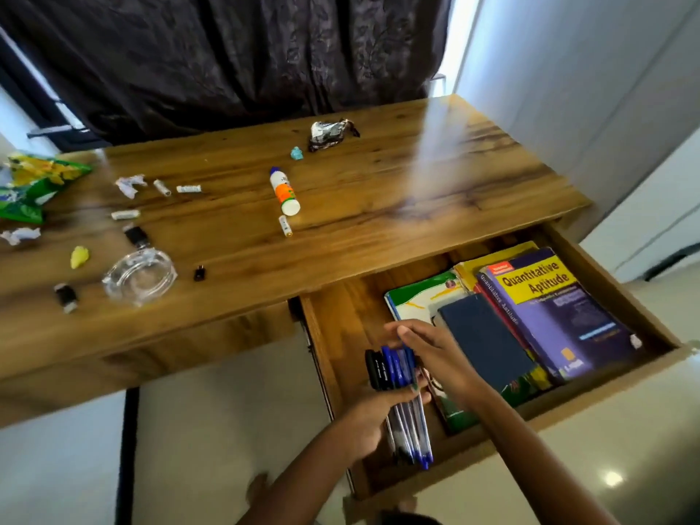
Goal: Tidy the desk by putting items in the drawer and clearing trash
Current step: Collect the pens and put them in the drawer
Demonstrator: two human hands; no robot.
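Note:
My left hand (373,418) grips a bundle of pens (397,377), several with blue caps and some black, over the left part of the open wooden drawer (341,320). My right hand (435,354) lies on top of the bundle with its fingers stretched across the caps. In the drawer lie a dark blue notebook (485,342), a purple "Quantitative Aptitude" book (560,308) and other books under them. On the desk (378,206) lie a glue bottle (284,191), a battery (285,226), other small white cylinders (162,187), crumpled paper (130,183) and a silver wrapper (329,134).
A glass ashtray (140,276) stands near the desk's front left with small black items (135,234) around it. A green snack bag (30,187) lies at the far left. A teal scrap (296,153) and a yellow scrap (79,256) lie loose. A dark curtain hangs behind.

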